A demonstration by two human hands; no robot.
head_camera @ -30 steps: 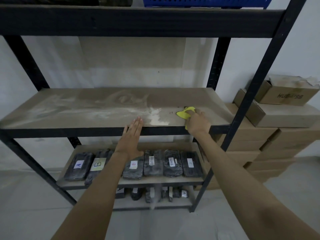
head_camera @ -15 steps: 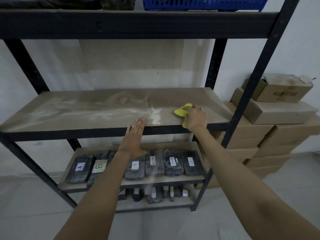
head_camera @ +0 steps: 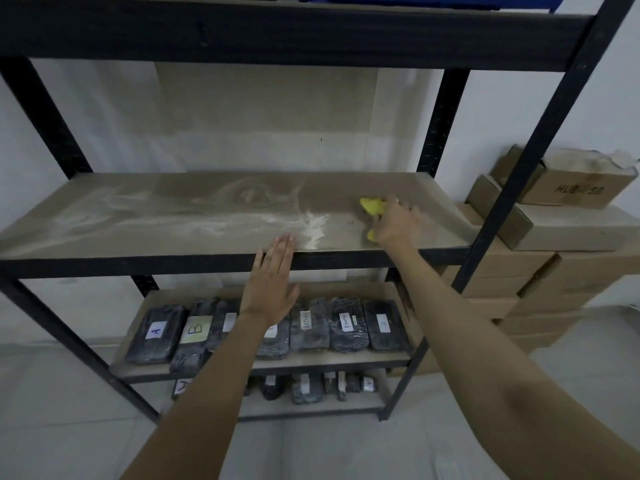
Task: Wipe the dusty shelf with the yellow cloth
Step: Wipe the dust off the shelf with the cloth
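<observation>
Yellow cloth point(head_camera: 371, 206) sits on the dusty shelf point(head_camera: 207, 216) toward its right end, bunched under the right hand point(head_camera: 396, 221), which lies palm-down on it w/ fingers curled over the top; only two yellow bits show, one past the fingertips and a small one near the wrist. Left hand point(head_camera: 272, 282) is flat and spread, holding nothing, fingertips resting on the shelf's front edge just left of a white dust streak point(head_camera: 313, 226). Handling, as a guess: cloth looks thin, soft, v. light, no stiffness, so it'll crumple and fold under the palm rather than slide as a sheet; best kept pinned by a flat palm w/ fingers gripping the leading fold, not pinched at a corner. Shelf board looks hard and smooth, so the cloth should glide; loose powder may get pushed along in a ridge instead of picked up. Most dust lies left and centre, right end looks cleaner, so prob. lots left to do. Hard to tell: most of the cloth is hidden by the hand, so its size, folds and how dirty it is can't be judged. Top tier is cut off by the frame. Labels on the wrapped packs point(head_camera: 311, 327) below are partly legible only, some blocked by the left arm. Cardboard boxes point(head_camera: 571, 233) at right are partly behind the rack post.
</observation>
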